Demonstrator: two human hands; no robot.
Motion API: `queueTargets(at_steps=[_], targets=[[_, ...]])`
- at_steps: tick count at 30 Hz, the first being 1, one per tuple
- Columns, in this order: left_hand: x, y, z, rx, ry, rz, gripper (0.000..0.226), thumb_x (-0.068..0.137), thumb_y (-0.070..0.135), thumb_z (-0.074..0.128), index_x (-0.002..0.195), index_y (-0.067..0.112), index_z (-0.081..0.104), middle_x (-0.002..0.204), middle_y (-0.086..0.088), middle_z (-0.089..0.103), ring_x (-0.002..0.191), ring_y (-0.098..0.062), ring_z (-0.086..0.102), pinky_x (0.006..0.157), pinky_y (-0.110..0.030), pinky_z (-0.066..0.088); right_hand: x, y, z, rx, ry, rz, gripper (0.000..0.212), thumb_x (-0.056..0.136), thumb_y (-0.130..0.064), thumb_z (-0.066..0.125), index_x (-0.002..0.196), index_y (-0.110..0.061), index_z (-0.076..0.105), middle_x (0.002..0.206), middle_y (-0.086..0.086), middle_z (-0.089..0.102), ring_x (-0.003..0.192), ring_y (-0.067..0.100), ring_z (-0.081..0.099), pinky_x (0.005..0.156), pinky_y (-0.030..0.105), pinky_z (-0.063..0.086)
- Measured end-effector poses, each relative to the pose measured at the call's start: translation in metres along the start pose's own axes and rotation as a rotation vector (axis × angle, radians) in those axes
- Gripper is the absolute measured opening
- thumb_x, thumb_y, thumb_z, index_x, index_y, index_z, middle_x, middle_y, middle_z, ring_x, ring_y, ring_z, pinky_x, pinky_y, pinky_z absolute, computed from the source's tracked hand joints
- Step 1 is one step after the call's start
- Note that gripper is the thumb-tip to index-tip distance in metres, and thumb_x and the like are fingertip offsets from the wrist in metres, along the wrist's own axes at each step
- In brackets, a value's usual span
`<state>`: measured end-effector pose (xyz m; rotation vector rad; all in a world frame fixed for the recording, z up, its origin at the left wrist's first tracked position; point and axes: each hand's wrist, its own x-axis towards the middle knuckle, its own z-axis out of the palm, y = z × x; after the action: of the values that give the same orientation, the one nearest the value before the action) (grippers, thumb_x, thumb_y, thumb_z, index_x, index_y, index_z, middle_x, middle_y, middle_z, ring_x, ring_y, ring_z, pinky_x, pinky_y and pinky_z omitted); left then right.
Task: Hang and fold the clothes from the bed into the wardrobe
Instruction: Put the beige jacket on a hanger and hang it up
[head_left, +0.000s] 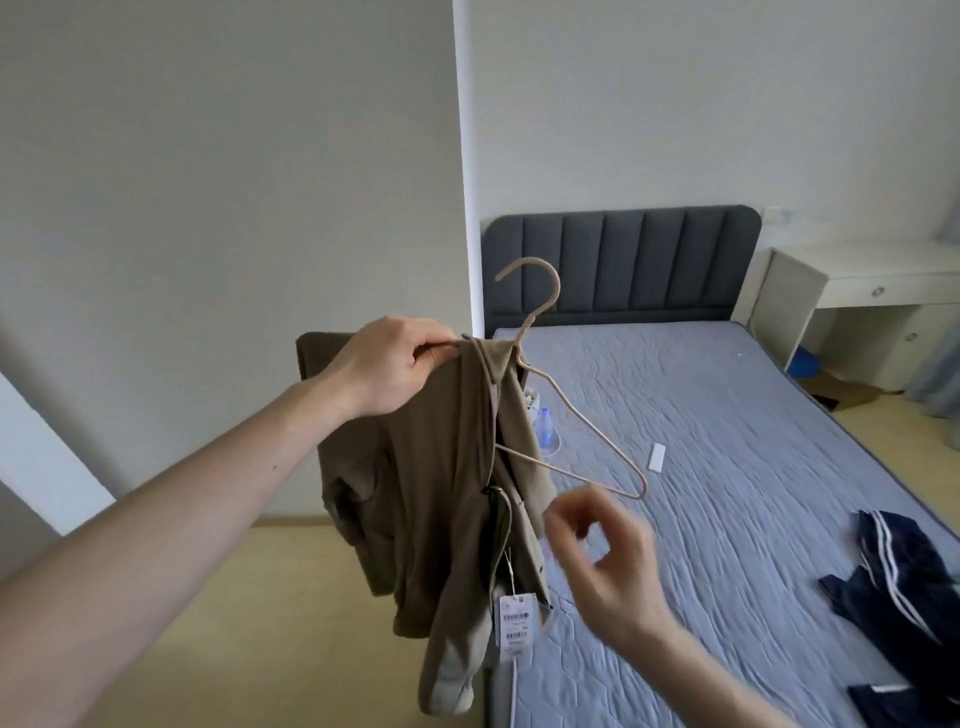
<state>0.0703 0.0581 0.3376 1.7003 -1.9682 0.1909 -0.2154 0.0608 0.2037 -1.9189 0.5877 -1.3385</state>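
A brown garment (431, 467) with white price tags (515, 621) hangs bunched on one arm of a beige hanger (576, 415), held up over the bed's left edge. My left hand (395, 364) grips the garment's top edge beside the hanger's neck. My right hand (602, 561) is blurred just below the hanger's free lower corner, fingers loosely curled, holding nothing. A dark blue garment with white stripes (893, 571) lies on the bed (727, 415) at the right.
The bed has a grey padded headboard (623, 260). A small white strip (657, 457) and a clear bottle (544, 423) are near the bed's left side. A white desk (857, 291) stands at the right, a white wall panel (234, 182) at the left.
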Motion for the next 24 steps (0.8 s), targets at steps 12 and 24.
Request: queueTargets(at_steps=[12,24], targets=[[0.016,0.016,-0.036,0.015,0.134,0.055,0.019,0.103,0.031,0.059,0.103,0.021,0.075,0.087,0.014,0.069,0.082,-0.016,0.063,0.075,-0.037,0.052,-0.004,0.137,0.050,-0.262,-0.306,0.966,0.046,0.090,-0.041,0.070,0.131,-0.024,0.058,0.122,-0.004,0.065,0.108,0.017,0.065,0.087,0.032,0.049],[-0.020,-0.039,-0.049,0.164,0.195,-0.107,0.017,0.102,0.028,0.061,0.108,0.023,0.076,0.094,0.008,0.072,0.087,-0.024,0.065,0.073,-0.041,0.053,0.083,0.123,-0.021,-0.002,0.137,1.025,0.028,0.098,-0.003,0.048,0.078,-0.010,0.066,0.085,0.017,0.068,0.071,0.025,0.059,0.060,0.031,0.046]])
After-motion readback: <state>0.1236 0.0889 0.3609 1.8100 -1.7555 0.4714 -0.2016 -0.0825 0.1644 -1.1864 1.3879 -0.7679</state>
